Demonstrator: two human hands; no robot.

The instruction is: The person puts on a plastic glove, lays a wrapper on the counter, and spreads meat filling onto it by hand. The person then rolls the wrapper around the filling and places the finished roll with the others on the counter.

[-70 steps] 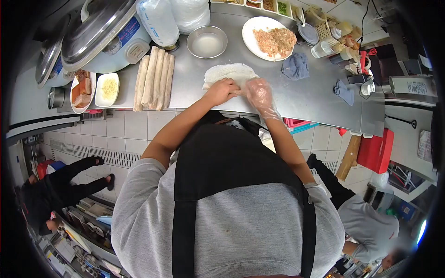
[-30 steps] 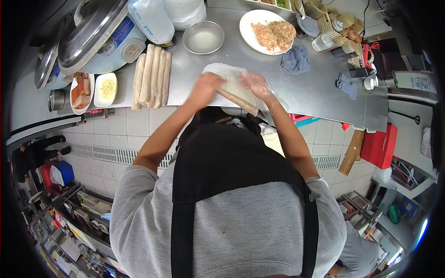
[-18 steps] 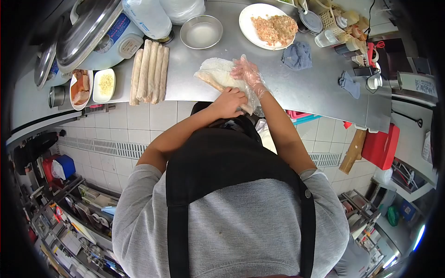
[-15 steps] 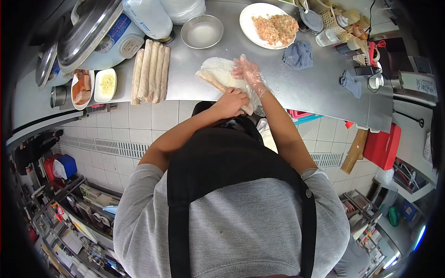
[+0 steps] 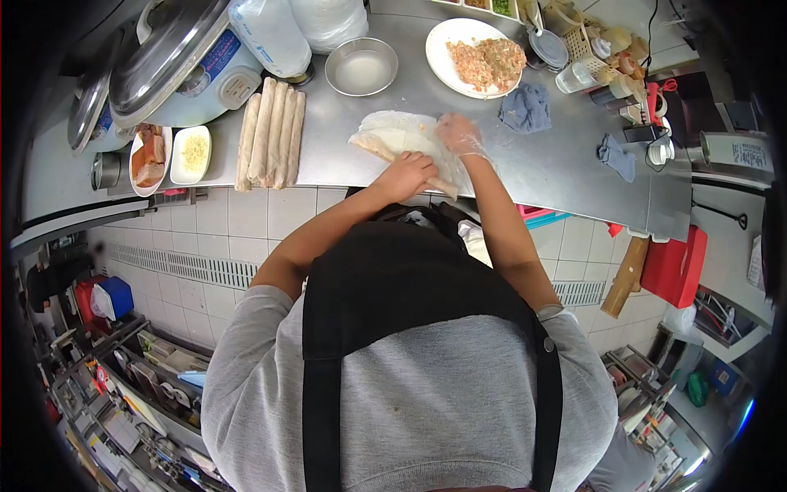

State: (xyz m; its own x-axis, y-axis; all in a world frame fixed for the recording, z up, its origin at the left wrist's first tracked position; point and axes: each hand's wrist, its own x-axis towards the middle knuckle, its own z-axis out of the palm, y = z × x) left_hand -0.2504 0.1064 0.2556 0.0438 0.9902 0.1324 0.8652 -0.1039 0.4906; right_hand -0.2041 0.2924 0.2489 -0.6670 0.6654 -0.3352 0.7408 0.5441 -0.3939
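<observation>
A thin white wrapper sheet (image 5: 399,125) lies on the steel table, with a long roll (image 5: 375,148) of pinkish filling along its near edge. My bare left hand (image 5: 407,175) is curled over the middle of this roll, pressing it near the table's front edge. At the right side of the sheet, my right hand (image 5: 461,135) wears a clear plastic glove and is closed like a fist. What its fingers hold, if anything, is hidden. Several long pale rolls (image 5: 270,135) lie stacked to the left.
Behind are a metal bowl (image 5: 361,67) of liquid, a white plate (image 5: 436,57) of minced filling and a blue cloth (image 5: 527,108). Far left stand a white dish (image 5: 191,155) of chopped bits, a dish of meat pieces (image 5: 151,161) and rice cookers (image 5: 207,82).
My right hand has gone from lying flat with fingers spread on the sheet to closed, a little to the right. The left hand stays on the roll. The view has shifted slightly.
</observation>
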